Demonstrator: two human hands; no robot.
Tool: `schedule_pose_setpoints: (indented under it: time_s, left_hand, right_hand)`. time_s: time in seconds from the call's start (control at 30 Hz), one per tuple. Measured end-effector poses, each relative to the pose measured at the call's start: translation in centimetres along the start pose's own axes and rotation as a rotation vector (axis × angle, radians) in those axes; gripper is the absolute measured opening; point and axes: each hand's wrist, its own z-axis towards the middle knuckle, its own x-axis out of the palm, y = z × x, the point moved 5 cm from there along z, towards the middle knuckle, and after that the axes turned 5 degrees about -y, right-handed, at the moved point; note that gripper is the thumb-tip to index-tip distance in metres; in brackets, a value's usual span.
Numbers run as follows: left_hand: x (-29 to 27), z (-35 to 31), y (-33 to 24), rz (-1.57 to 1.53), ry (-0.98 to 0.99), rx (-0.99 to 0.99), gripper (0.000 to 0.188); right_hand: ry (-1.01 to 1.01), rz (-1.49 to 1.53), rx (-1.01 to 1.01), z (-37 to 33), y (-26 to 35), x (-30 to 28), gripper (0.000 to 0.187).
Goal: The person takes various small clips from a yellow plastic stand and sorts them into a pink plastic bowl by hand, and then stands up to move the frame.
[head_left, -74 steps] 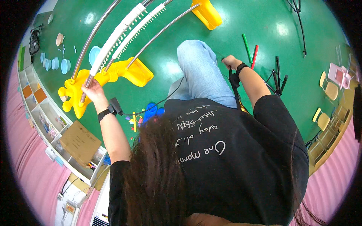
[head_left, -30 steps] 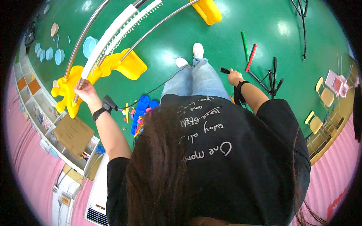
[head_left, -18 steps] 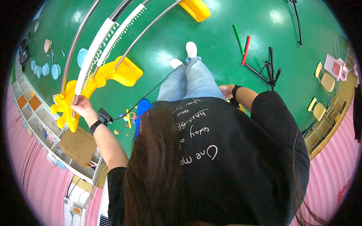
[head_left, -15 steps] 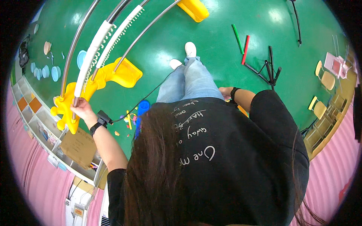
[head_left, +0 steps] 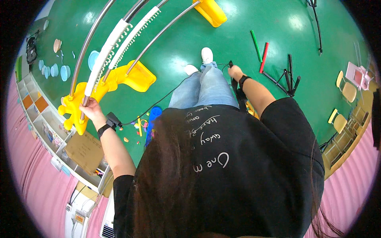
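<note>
On the left, my left hand (head_left: 93, 109) is closed around the lower end of a metal pole (head_left: 82, 116), beside a yellow plastic end piece (head_left: 75, 103) of a rack-like frame. White toothed sleeves (head_left: 106, 55) cover two of the frame's poles. A small black box (head_left: 114, 119) with a cable (head_left: 152, 105) sits at my left wrist, next to a black band. In front of my right thigh, my right hand (head_left: 236, 72) is closed on a black strap (head_left: 239, 94) that hangs down by my leg. A small dark end piece (head_left: 231, 63) sticks out past the fingers.
Green and red tubes (head_left: 264, 57) and a black folding stand (head_left: 286, 79) lie ahead right. Light-blue bowls (head_left: 65, 72) are at far left. A blue tube (head_left: 154, 115) and small colourful pieces are near my left side. Shelves with a cardboard box (head_left: 84, 152) stand left, chairs (head_left: 348, 92) right.
My right hand has come up and forward from beside my hip, with the black strap now showing in it. My left hand keeps its hold on the pole; the view has shifted slightly.
</note>
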Motion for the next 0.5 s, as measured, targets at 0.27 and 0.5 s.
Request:
schedule_pose_setpoints:
  time_s: [0.27,0.5]
  left_hand:
    - [1.0,-0.2,0.4,0.022,-0.006,0.029,0.029]
    - [0.5,-0.8,0.0,0.005,-0.051,0.048,0.026]
  right_hand:
    - [-0.085,0.205,-0.174,3.0,9.0,-6.2,0.039]
    - [-0.078,0.426,-0.472,0.7,18.0,-14.0,0.033]
